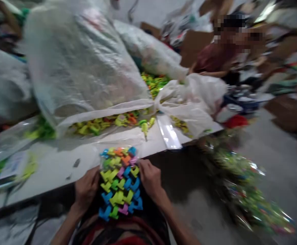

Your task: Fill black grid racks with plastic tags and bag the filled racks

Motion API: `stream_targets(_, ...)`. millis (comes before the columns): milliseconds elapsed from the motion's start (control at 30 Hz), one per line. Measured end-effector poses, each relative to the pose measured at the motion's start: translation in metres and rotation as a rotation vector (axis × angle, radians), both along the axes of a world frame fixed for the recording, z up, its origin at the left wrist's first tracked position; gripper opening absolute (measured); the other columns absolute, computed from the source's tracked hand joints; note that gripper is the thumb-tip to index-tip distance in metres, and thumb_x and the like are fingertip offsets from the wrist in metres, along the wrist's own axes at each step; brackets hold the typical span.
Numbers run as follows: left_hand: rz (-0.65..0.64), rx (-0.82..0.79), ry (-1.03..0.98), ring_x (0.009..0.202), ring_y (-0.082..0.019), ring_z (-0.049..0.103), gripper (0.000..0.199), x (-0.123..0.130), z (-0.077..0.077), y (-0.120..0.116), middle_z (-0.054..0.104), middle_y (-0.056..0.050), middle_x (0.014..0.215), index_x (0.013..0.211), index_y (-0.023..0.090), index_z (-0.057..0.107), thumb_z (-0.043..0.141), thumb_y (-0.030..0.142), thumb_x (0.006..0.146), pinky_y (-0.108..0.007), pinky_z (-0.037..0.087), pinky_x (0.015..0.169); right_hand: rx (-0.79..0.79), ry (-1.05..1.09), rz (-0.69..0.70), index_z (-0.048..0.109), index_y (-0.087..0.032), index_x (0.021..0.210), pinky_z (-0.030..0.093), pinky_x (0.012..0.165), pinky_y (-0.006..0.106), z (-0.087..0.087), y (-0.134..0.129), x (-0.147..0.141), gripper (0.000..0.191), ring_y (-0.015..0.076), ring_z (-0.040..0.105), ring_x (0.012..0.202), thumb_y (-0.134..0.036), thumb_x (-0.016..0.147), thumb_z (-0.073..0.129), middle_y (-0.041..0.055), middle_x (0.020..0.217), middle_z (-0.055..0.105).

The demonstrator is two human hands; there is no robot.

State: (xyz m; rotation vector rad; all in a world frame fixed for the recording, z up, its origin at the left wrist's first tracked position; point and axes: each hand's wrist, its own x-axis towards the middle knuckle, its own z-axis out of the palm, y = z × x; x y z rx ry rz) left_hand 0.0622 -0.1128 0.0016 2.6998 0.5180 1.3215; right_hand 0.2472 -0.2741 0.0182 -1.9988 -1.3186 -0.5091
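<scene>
Between my two hands is a clear plastic bag [119, 183] filled with small plastic pieces in yellow, blue, green, orange and pink. My left hand [87, 185] grips its left edge, fingers closed. On the other side my right hand [150, 177] pinches the bag's upper right edge. The bag hangs over my lap at the front edge of the white table [51, 166], its top end reaching the tabletop. Just beyond it, loose yellow-green pieces [94, 126] spill from under a large translucent sack [87, 68].
Flat clear packaging [169, 132] lies at the table's right end, beside a white plastic sack [191, 98]. Several filled clear bags [250, 190] are heaped on the floor at right. A co-worker [217, 54] sits at the back right, near cardboard and a red container [236, 120].
</scene>
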Motion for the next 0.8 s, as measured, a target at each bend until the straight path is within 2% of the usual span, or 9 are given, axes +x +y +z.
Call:
stream_targets(100,0.018,0.082,0.064,0.072,-0.013,0.069,0.015,-0.029,0.007,-0.005,0.073,-0.004,0.081,0.097,0.016,0.062,0.049,0.013,0.090,-0.019,0.053,0.069,-0.034,-0.021,0.059,0.061,-0.015,0.089,0.033,0.054,0.020,0.002,-0.013,-0.005,0.023,0.0085,0.053,0.054,-0.013,0.095,0.039,0.0017,0.069,0.063)
stream_targets(300,-0.132,-0.012,0.096,0.073,-0.013,0.069,0.016,-0.040,0.021,-0.023,0.071,-0.006,0.081,0.099,0.016,0.058,0.048,0.009,0.088,-0.019,0.054,0.069,-0.127,-0.097,0.174,0.061,-0.015,0.083,0.034,0.056,0.023,0.007,-0.043,-0.027,0.026,0.0101,0.048,0.054,-0.012,0.095,0.039,0.0011,0.064,0.059)
stream_targets(467,-0.172,-0.003,0.105,0.068,-0.013,0.067,0.011,-0.051,0.030,-0.033,0.070,-0.007,0.079,0.092,0.016,0.058,0.051,0.011,0.087,-0.020,0.053,0.064,-0.179,-0.054,0.245,0.063,-0.015,0.088,0.036,0.059,0.022,0.011,-0.061,-0.032,0.025,0.0093,0.051,0.057,-0.012,0.094,0.040,0.0020,0.068,0.061)
stream_targets(533,-0.127,-0.085,0.073,0.072,-0.013,0.068,0.010,-0.049,0.029,-0.038,0.071,-0.006,0.081,0.093,0.017,0.059,0.052,0.012,0.087,-0.020,0.054,0.066,-0.178,-0.042,0.246,0.063,-0.015,0.087,0.036,0.058,0.022,0.010,-0.065,-0.033,0.024,0.0090,0.051,0.056,-0.013,0.094,0.040,0.0019,0.068,0.062)
stream_targets(667,0.086,-0.363,-0.062,0.075,-0.012,0.068,0.010,-0.029,0.018,-0.043,0.071,-0.004,0.082,0.088,0.018,0.059,0.050,0.018,0.089,-0.020,0.055,0.067,-0.136,-0.009,0.248,0.062,-0.015,0.090,0.035,0.055,0.021,0.007,-0.063,-0.034,0.021,0.0080,0.052,0.053,-0.014,0.095,0.041,0.0008,0.069,0.063)
stream_targets(800,0.177,-0.477,-0.156,0.071,-0.012,0.068,0.011,-0.018,0.010,-0.034,0.072,-0.002,0.081,0.086,0.018,0.062,0.052,0.022,0.088,-0.020,0.055,0.065,-0.094,0.037,0.253,0.060,-0.015,0.087,0.035,0.053,0.021,0.004,-0.050,-0.027,0.020,0.0076,0.053,0.051,-0.016,0.095,0.042,0.0002,0.068,0.061)
